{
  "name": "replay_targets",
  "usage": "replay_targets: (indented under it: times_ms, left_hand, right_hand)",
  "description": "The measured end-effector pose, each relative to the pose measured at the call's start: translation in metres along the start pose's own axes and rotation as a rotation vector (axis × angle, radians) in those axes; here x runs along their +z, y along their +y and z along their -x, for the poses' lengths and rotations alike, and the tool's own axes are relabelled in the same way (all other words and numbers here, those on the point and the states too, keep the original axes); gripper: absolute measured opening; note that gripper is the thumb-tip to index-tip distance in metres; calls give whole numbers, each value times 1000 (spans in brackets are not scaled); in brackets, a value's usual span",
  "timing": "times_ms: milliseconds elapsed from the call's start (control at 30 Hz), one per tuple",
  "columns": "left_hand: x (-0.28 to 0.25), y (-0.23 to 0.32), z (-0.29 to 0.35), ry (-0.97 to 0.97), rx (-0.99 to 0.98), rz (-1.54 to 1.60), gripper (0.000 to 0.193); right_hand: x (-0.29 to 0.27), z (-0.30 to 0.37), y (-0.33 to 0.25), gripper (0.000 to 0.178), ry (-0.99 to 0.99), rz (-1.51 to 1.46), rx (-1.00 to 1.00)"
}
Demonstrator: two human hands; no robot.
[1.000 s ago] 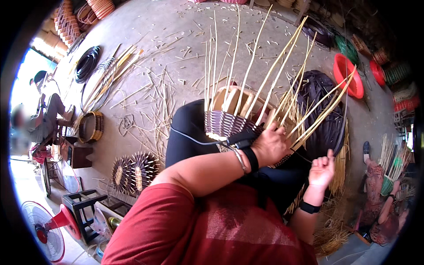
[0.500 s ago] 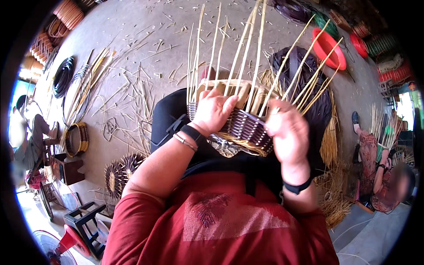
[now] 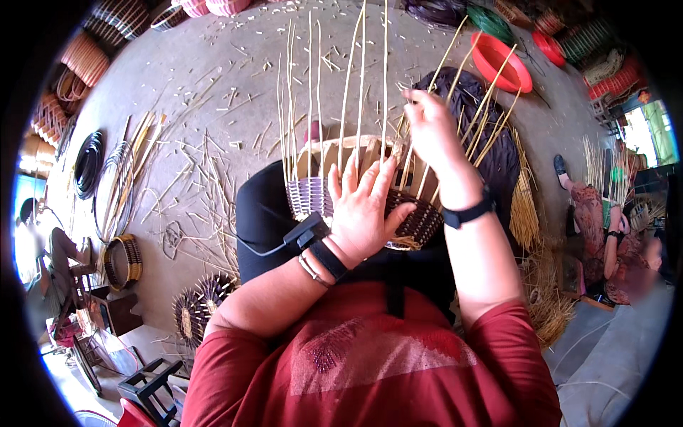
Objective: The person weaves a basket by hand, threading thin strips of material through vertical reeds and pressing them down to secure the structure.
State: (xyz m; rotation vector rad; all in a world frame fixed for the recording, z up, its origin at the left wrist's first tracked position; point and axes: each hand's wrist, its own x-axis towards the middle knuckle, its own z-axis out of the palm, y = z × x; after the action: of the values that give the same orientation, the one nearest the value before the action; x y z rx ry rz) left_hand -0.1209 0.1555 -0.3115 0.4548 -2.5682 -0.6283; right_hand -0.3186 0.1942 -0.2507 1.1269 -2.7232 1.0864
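Note:
A half-woven basket (image 3: 425, 219) with dark purple and pale weave sits on my lap, tilted, its inside facing away from me. Tall pale stakes (image 3: 344, 99) rise from its wall, and a light wooden form (image 3: 370, 153) shows inside. My left hand (image 3: 363, 210) lies with fingers spread against the near wall, fingertips at the upper edge of the weave. Raised above the basket's right side, beside the stakes, is my right hand (image 3: 432, 135). Its fingers are bent together; whatever they pinch is too small to make out.
Dark bundled strips (image 3: 491, 171) and a straw bundle (image 3: 525, 206) lie right of my knees, with a red basin (image 3: 501, 62) beyond. Black coils (image 3: 90, 164), loose sticks and a round basket (image 3: 123, 262) are at left. Other people sit at both sides.
My right hand has risen from the basket's right edge to among the stakes. My left hand has come down from the rim onto the wall, fingers spreading. The basket has turned slightly.

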Motion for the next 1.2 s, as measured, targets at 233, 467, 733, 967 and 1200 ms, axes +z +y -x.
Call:
replay_targets:
  times_ms: [233, 467, 733, 967, 1200]
  left_hand:
    - [-1, -12, -12, 20, 85, -119, 72]
    - [-24, -7, -43, -45, -76, 82, 106]
    - [-13, -9, -72, -47, 158, -179, 77]
    - [-10, 13, -48, 94, 124, -91, 47]
    - [2, 9, -66, 148, 169, -77, 47]
  right_hand:
    - [-27, 57, -18, 64, 246, -876, 215]
    - [-33, 138, 38, 41, 110, -1565, 258]
    - [-50, 138, 19, 38, -18, -1235, -98]
    - [-40, 148, 47, 33, 1, -1420, 39]
    - [-44, 152, 53, 28, 103, -1559, 211]
